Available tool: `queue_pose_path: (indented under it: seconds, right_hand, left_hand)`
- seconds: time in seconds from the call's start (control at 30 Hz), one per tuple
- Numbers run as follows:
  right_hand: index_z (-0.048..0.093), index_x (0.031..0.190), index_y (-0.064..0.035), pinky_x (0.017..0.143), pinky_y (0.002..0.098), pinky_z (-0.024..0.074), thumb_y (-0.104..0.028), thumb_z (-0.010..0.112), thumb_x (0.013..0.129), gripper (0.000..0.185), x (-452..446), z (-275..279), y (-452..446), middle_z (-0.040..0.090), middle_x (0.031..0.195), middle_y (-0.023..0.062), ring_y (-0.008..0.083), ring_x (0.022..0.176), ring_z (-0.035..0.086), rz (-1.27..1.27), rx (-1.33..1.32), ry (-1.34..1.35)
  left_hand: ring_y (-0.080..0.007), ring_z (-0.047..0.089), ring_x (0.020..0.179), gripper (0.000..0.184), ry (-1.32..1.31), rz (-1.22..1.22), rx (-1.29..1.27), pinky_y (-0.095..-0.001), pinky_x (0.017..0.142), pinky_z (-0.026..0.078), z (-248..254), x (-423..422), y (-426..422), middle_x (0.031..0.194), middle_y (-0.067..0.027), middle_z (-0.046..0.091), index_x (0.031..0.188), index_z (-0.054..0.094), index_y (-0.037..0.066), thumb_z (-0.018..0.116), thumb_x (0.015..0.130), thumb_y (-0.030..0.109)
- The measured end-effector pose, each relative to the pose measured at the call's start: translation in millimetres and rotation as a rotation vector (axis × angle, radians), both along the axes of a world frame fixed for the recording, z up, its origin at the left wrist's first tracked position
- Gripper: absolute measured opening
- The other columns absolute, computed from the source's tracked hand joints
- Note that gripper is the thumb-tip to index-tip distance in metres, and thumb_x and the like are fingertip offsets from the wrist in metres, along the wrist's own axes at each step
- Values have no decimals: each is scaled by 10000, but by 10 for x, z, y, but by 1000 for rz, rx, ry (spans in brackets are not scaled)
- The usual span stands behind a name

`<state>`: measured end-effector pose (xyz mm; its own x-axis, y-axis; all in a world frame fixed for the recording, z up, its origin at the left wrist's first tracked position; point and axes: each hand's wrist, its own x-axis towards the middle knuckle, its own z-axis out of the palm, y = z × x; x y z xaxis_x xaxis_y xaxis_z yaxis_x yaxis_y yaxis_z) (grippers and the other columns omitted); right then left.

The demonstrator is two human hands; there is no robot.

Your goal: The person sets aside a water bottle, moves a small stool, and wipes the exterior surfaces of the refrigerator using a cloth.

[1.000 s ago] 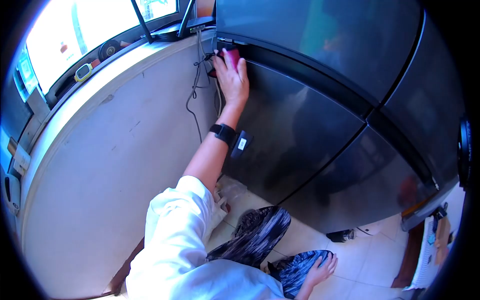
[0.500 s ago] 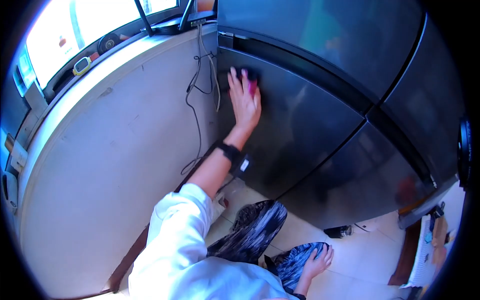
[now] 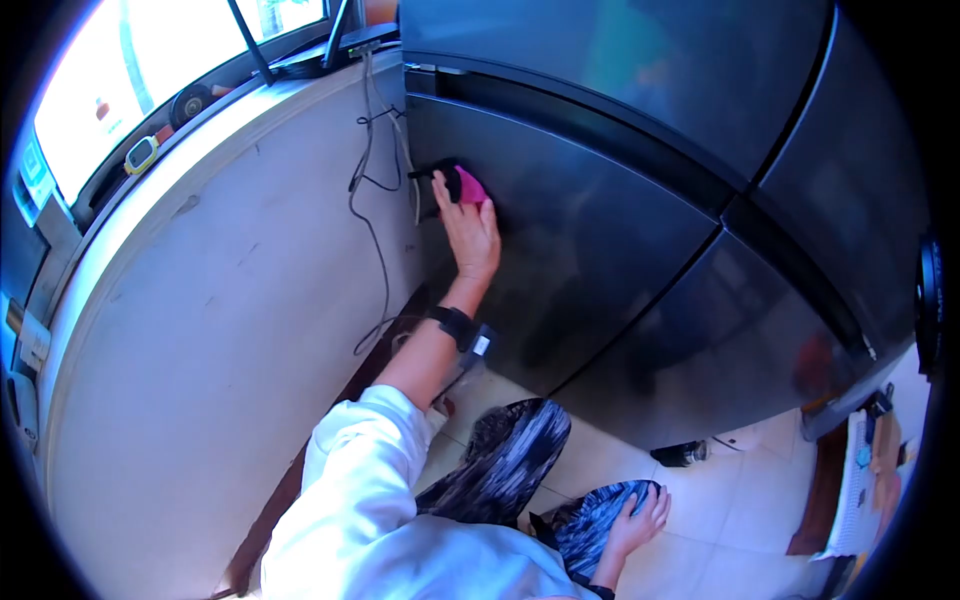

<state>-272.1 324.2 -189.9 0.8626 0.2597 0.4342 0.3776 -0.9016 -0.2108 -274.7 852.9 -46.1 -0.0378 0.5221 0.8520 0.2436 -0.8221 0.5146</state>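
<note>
My left hand (image 3: 468,235) presses a pink and black cloth (image 3: 468,186) against the lower left door of a dark, glossy refrigerator (image 3: 600,240), near the door's left edge. The fingers reach up over the cloth. A black band (image 3: 452,322) circles that wrist. My right hand (image 3: 638,522) rests on my knee in patterned trousers (image 3: 600,515), its fingers spread and holding nothing.
Grey cables (image 3: 372,200) hang beside the refrigerator along the white wall (image 3: 220,330). A router (image 3: 318,62) and a yellow-rimmed watch (image 3: 141,155) lie on the window sill. A dark cylindrical object (image 3: 682,454) is on the tiled floor under the refrigerator's front edge.
My left hand has moved down the refrigerator door with the cloth, and since the middle frame a little left. The view has shifted slightly. My right hand stays on the knee.
</note>
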Motion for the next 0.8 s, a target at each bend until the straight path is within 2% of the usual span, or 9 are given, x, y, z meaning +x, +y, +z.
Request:
queue_pose_path:
  seconds: [0.23, 0.3, 0.47, 0.53, 0.57, 0.63, 0.7, 0.77, 0.8]
  right_hand:
    - [592, 1193, -58, 1053, 469, 336, -223, 572, 899, 337, -88, 67, 8, 530, 1324, 151, 341, 1279, 440, -20, 22, -21]
    - [595, 1182, -47, 1052, 465, 334, -224, 562, 903, 331, -82, 64, 3, 532, 1320, 155, 331, 1279, 441, -24, 32, -26]
    - [603, 1169, -40, 1049, 472, 327, -215, 571, 892, 329, -51, 79, 31, 527, 1330, 146, 331, 1282, 437, -13, 27, -17]
    - [603, 1170, -41, 1049, 475, 325, -216, 574, 890, 332, -49, 120, 52, 530, 1328, 145, 331, 1282, 437, -10, 31, -8]
    - [602, 1171, -41, 1049, 478, 323, -217, 576, 887, 335, -51, 139, 63, 533, 1326, 144, 331, 1281, 438, 4, 40, -6]
    - [602, 1171, -42, 1048, 478, 327, -220, 579, 885, 338, -65, 148, 60, 534, 1322, 146, 334, 1279, 439, 2, 37, -7]
    - [598, 1203, -78, 1062, 475, 328, -211, 604, 869, 359, -51, 107, 37, 532, 1336, 123, 342, 1289, 430, -7, 28, 7]
    - [598, 1199, -81, 1059, 476, 334, -208, 605, 870, 353, -53, 77, -1, 534, 1329, 132, 345, 1280, 438, 26, 10, -21]
    - [602, 1183, -63, 1058, 473, 330, -203, 599, 871, 342, -44, 50, -19, 535, 1322, 141, 344, 1275, 440, 29, 29, -35]
  left_hand:
    - [-473, 201, 1399, 327, -11, 105, 254, -496, 1126, 222, 972, 14, 310, 1524, -280, 200, 1099, 515, -116, 499, 954, 177]
    - [-447, 229, 1392, 398, -38, 136, 216, -482, 1135, 209, 1001, 41, 284, 1520, -259, 227, 1248, 456, -100, 463, 978, 191]
    - [-453, 241, 1382, 403, -65, 175, 21, -473, 1139, 210, 159, 172, 158, 1482, -317, 257, 1251, 442, -115, 450, 991, 193]
    - [-480, 235, 1379, 288, -82, 131, -70, -497, 1143, 203, -180, 206, -75, 1503, -316, 215, 1023, 491, -131, 477, 970, 152]
    - [-480, 235, 1379, 288, -80, 127, -71, -497, 1143, 203, -295, 214, -209, 1503, -316, 215, 1023, 491, -131, 477, 970, 152]
    - [-485, 233, 1379, 307, -88, 17, -91, -493, 1148, 195, -334, 286, -527, 1498, -318, 222, 1056, 503, -123, 508, 952, 166]
    - [-452, 181, 1410, 440, -421, -347, -221, -469, 1158, 169, -123, 474, -901, 1507, -305, 204, 1287, 475, -62, 512, 951, 220]
    - [-432, 196, 1415, 449, 81, -196, 29, -493, 1153, 172, -45, 524, -1171, 1501, -280, 246, 1270, 523, 0, 533, 922, 283]
    - [-410, 214, 1416, 444, 127, -337, 115, -499, 1143, 189, 49, 575, -1304, 1502, -247, 274, 1248, 547, 19, 524, 924, 322]
